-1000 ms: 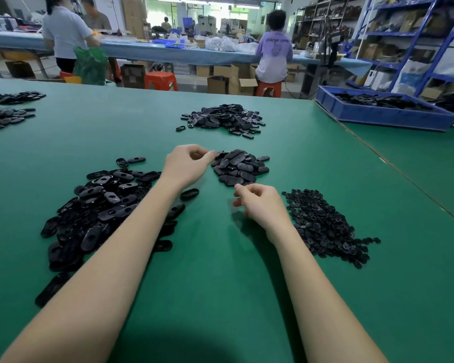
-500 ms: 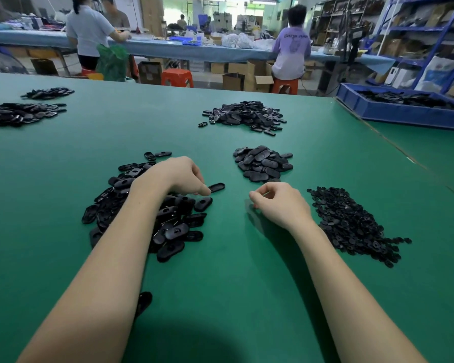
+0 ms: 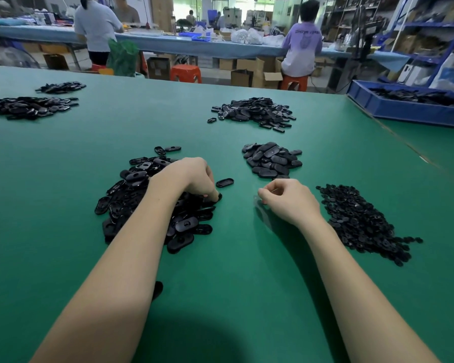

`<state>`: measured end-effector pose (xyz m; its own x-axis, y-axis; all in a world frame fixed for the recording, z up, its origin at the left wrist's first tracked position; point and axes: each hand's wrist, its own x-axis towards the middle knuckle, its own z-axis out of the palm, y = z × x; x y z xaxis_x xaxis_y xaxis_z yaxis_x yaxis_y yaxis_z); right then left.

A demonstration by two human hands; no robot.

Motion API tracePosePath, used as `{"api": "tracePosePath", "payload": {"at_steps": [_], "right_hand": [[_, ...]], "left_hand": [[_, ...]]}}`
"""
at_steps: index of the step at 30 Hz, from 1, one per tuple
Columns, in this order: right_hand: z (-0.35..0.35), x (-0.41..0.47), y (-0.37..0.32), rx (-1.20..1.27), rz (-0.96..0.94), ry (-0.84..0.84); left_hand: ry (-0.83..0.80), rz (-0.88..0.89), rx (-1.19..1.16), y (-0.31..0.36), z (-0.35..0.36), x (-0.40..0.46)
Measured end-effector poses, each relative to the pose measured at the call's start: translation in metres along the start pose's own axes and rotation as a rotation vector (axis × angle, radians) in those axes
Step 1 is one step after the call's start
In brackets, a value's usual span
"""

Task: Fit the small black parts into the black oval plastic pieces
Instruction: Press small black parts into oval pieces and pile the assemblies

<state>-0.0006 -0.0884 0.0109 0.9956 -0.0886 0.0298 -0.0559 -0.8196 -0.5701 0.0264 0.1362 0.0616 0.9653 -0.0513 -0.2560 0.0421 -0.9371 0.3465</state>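
Risk sits at the left hand (image 3: 192,179), whose curled fingertips dig into the pile of black oval pieces (image 3: 142,203) under it: it may lift two ovals at once or scatter others. The right hand (image 3: 290,199) hovers curled; whether it pinches a part I cannot tell. Small black parts (image 3: 364,221) lie just right of it, a stray oval (image 3: 224,182) between the hands, a second oval pile (image 3: 273,159) beyond on the green counter (image 3: 247,284).

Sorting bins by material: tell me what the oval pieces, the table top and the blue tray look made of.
Oval pieces: hard black plastic, glossy, with sharp highlights. Table top: green matte mat, maybe rubber or felt; no glare. Blue tray: looks like rigid plastic, dull sheen.
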Motion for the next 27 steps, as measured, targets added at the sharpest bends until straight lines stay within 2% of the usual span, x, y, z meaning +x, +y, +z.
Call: {"api": "tracePosePath", "payload": {"at_steps": [7, 10, 14, 16, 22, 27], "right_hand": [[-0.001, -0.002, -0.002, 0.016, 0.003, -0.013], [-0.005, -0.002, -0.003, 0.052, 0.006, -0.041], [-0.024, -0.006, 0.001, 0.306, -0.037, -0.197], [-0.04, -0.007, 0.006, 0.342, -0.052, -0.216], [-0.085, -0.007, 0.03, -0.019, 0.01, -0.283], [-0.103, -0.014, 0.035, -0.187, 0.077, -0.291]], "left_hand": [[0.036, 0.039, -0.077, 0.003, -0.008, -0.003], [-0.011, 0.092, -0.218, 0.007, -0.01, -0.006], [-0.062, 0.152, -0.487, 0.021, 0.001, -0.008], [-0.092, 0.179, -0.628, 0.032, 0.009, -0.008], [-0.171, 0.245, -0.971, 0.068, 0.033, -0.014], [-0.156, 0.237, -1.04, 0.081, 0.052, -0.015]]}}
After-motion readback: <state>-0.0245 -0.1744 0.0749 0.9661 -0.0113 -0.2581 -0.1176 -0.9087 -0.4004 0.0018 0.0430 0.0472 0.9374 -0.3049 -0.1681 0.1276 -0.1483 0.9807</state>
